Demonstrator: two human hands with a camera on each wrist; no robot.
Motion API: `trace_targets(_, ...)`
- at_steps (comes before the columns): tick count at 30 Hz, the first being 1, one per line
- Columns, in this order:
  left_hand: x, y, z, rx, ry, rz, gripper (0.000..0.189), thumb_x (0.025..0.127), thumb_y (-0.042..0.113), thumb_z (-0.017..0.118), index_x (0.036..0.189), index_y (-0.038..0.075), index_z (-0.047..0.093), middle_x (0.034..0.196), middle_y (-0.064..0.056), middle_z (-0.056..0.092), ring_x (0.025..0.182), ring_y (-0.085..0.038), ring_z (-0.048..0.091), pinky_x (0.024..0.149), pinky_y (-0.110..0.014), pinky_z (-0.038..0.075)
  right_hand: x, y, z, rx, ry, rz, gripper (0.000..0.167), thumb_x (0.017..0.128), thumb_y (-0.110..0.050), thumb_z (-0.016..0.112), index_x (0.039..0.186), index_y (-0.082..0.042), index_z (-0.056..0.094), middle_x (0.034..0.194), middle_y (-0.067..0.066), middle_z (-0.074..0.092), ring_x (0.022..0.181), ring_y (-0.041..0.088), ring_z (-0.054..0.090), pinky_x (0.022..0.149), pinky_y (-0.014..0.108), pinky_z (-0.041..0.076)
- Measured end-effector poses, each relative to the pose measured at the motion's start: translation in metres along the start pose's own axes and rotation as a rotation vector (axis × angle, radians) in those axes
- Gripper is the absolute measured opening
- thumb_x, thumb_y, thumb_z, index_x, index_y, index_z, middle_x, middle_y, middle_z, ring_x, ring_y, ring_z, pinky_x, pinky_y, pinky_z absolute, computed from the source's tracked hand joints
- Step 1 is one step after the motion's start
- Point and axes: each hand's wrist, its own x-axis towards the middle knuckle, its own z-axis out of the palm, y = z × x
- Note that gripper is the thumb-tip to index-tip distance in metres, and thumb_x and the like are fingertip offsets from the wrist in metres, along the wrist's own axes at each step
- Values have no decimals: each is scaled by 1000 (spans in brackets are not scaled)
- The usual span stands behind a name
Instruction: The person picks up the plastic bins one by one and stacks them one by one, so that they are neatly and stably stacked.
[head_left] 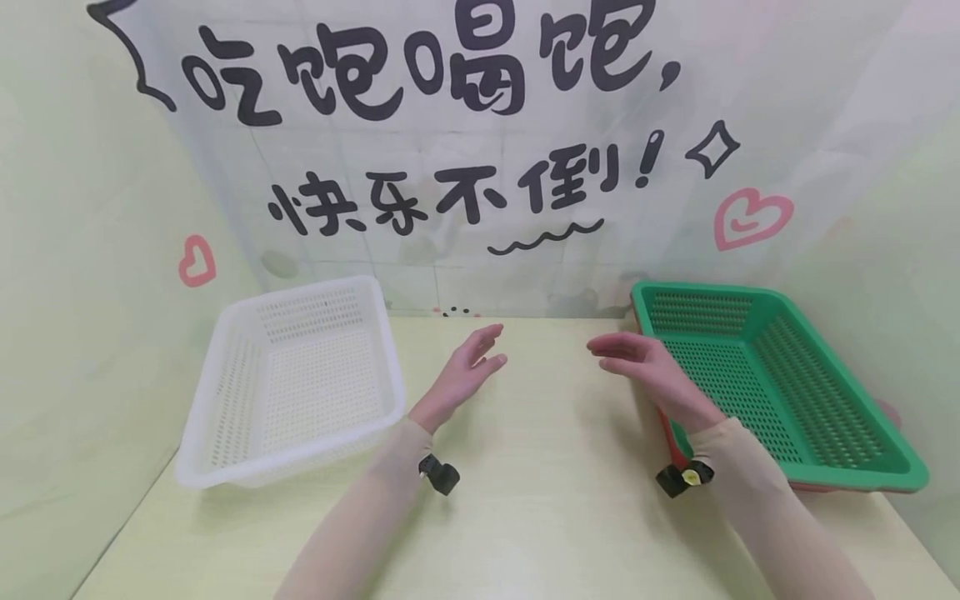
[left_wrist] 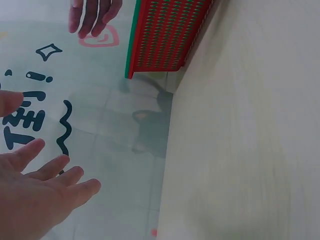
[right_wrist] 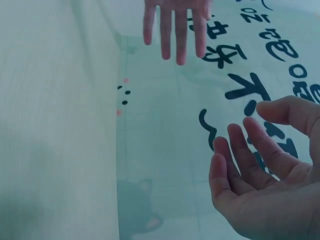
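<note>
Two bare hands hover above the pale table (head_left: 525,517), palms turned toward each other with a gap between them. My left hand (head_left: 467,371) has its fingers loosely extended and holds nothing; nearest to it is the white plastic basket (head_left: 292,446). Also holding nothing, my right hand (head_left: 652,371) bends its fingers slightly, beside the green plastic basket (head_left: 862,477). The left wrist view shows a red basket (left_wrist: 160,62) with the green one's rim along it. Both baskets' visible insides hold no objects.
Behind the table hangs a pale backdrop (head_left: 480,283) with large black characters and pink hearts. A pale side wall (head_left: 82,333) stands left of the white basket, another (head_left: 915,333) right of the green one. Each wrist wears a small black camera.
</note>
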Motion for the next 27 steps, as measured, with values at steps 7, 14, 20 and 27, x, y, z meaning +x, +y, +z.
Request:
trace_targets(7, 9, -15, -18, 63, 29, -6, 55, 97, 16, 57, 147, 6, 37, 155, -10, 28, 141, -30, 26, 114, -42, 24, 14, -5, 17, -9, -20, 19, 35, 94, -12, 61, 126, 2, 58, 128, 19, 57, 120, 32, 52, 104, 47, 38)
trace_targets(14, 5, -12, -40, 133, 0, -11, 54, 98, 18, 57, 147, 6, 38, 154, -8, 30, 141, -29, 27, 114, -43, 23, 28, -8, 32, 8, -50, 16, 35, 94, -9, 61, 126, 5, 57, 128, 22, 56, 121, 37, 50, 104, 48, 39)
trace_targets(20, -3, -5, -57, 165, -12, -12, 52, 98, 18, 57, 145, 6, 41, 152, -10, 34, 140, -31, 27, 114, -46, 23, 39, -10, 46, 15, -75, 16, 35, 92, -10, 63, 124, 4, 59, 126, 21, 58, 118, 34, 53, 103, 48, 40)
trace_targets(27, -16, -4, -77, 210, -5, -21, 50, 98, 18, 58, 144, 5, 42, 151, -13, 36, 140, -34, 26, 114, -47, 22, 47, -11, 68, 11, -121, 19, 34, 92, -10, 62, 124, 3, 59, 123, 16, 60, 115, 30, 55, 102, 48, 41)
